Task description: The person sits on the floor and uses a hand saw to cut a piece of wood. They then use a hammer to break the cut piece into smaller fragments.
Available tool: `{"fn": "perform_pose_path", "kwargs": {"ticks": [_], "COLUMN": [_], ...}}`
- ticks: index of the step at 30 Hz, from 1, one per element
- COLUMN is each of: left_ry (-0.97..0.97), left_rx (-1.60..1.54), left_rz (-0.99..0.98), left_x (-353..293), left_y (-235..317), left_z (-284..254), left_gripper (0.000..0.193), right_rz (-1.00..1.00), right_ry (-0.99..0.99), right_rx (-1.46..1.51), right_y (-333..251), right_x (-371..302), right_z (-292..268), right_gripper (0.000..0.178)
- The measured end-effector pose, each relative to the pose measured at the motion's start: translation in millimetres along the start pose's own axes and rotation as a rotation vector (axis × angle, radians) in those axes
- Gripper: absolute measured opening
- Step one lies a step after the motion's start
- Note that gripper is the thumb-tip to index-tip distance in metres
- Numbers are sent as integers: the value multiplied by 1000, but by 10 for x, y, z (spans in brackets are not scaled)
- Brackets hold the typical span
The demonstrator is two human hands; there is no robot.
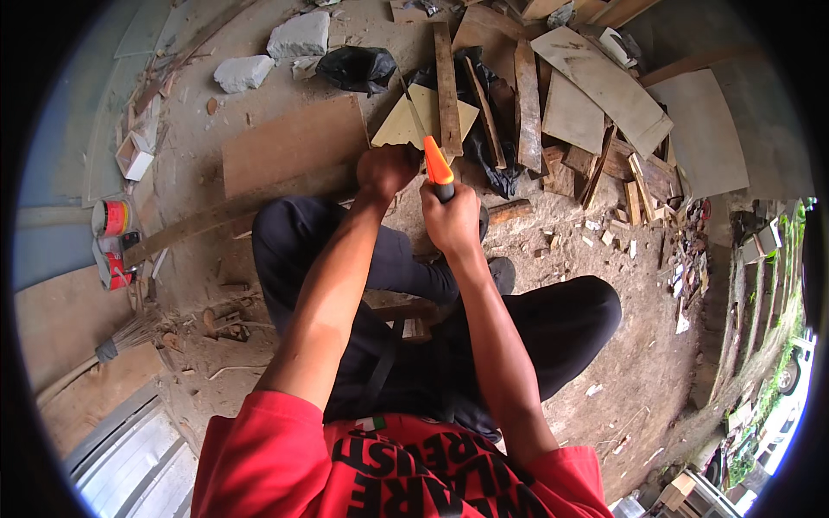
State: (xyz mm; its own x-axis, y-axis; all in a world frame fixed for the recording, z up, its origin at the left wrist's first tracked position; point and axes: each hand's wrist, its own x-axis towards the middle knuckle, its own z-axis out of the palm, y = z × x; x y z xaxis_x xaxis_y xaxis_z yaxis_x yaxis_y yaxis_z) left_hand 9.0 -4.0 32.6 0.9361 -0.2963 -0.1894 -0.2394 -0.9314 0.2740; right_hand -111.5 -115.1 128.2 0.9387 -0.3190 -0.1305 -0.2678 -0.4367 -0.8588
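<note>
My right hand (452, 214) is wrapped round the grip of a handsaw (439, 162) with an orange and black handle. Its thin blade points away from me and slightly left. Beside it, my left hand (389, 169) is closed at the end of a long wooden plank (250, 204), which runs off to the left past my knee. The fingers' undersides are hidden. Just beyond the blade lies a pale yellow board (399, 125), with a narrow weathered plank (446, 91) across it.
A flat brown plywood sheet (294, 142) lies left of my hands. Concrete chunks (300, 35) and a black plastic bag (357, 69) sit farther off. Scrap boards (604, 91) pile up at far right. Red cans (112, 217) stand at left; wood bits litter the dirt floor.
</note>
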Motion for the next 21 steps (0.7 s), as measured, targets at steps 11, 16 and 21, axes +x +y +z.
{"fn": "perform_pose_path", "kwargs": {"ticks": [11,16,21], "left_ry": [138,153,157], "left_rx": [-93,-112,-184], "left_rz": [-67,-64,-99], "left_x": [-96,-59,-68], "left_y": [-21,-62,92], "left_z": [102,151,-28], "left_gripper": [34,38,44], "right_rz": [233,179,110], "right_ry": [-109,-49,5], "right_rx": [141,304,174], "right_y": [203,273,235], "right_x": [-2169,-1734,-428], "right_z": [-871,-645,-123], "right_gripper": [10,14,20]}}
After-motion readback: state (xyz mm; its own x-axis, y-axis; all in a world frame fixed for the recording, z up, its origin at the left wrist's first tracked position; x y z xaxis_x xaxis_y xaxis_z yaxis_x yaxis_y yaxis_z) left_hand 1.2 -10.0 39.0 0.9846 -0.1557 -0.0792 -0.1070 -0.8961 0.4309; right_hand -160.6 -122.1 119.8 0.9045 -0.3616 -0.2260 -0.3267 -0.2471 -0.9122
